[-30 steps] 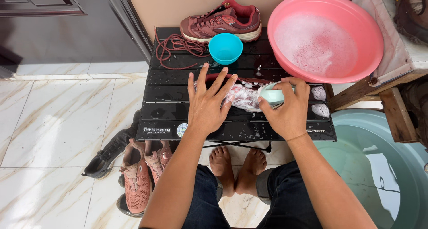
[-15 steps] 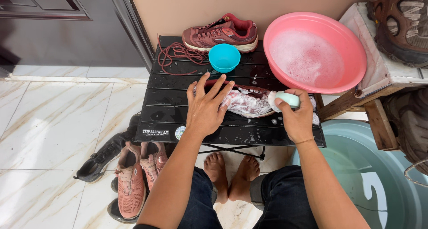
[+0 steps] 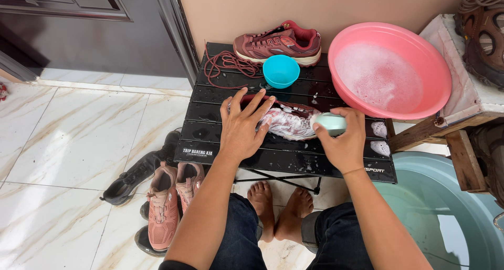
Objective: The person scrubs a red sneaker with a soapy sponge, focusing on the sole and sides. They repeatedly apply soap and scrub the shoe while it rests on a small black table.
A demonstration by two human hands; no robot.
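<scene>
On the black folding table (image 3: 210, 144), near its front edge, a soapy shoe (image 3: 289, 122) lies between both hands: left hand (image 3: 242, 125) pressed flat, fingers spread; right hand (image 3: 344, 138) gripping a pale green brush (image 3: 329, 123).

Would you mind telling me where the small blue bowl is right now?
In the head view, the small blue bowl stands at the back of the black folding table, just in front of the maroon shoe and left of the pink basin.

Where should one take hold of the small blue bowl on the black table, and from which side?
Grip the small blue bowl by its upper rim, coming straight down from above: it stands upright and open, while the maroon shoe and red laces crowd its far and left sides.
</scene>
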